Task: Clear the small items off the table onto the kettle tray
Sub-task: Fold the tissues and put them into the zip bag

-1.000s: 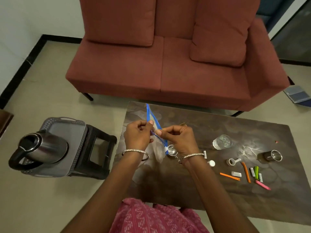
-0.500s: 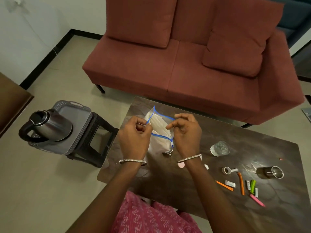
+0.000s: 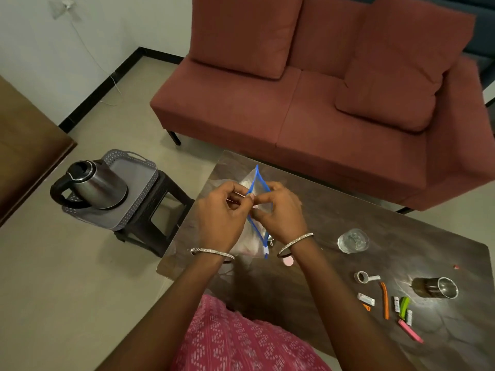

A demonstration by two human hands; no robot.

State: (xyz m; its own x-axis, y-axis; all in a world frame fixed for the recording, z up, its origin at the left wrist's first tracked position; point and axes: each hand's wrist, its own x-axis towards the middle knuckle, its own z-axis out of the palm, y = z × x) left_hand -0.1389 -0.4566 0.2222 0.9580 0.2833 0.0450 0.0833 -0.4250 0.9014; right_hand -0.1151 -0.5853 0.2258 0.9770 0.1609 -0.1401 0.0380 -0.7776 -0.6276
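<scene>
above the table, both hands pinch the bag's blue rim.

The sofa was red-brown. The table was dark brown. The bag had a blue edge. The dress was pink with little white marks. The tray was grey.

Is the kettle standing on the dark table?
No, the kettle stands on the grey tray atop a stool, off to the left of the table.
</scene>
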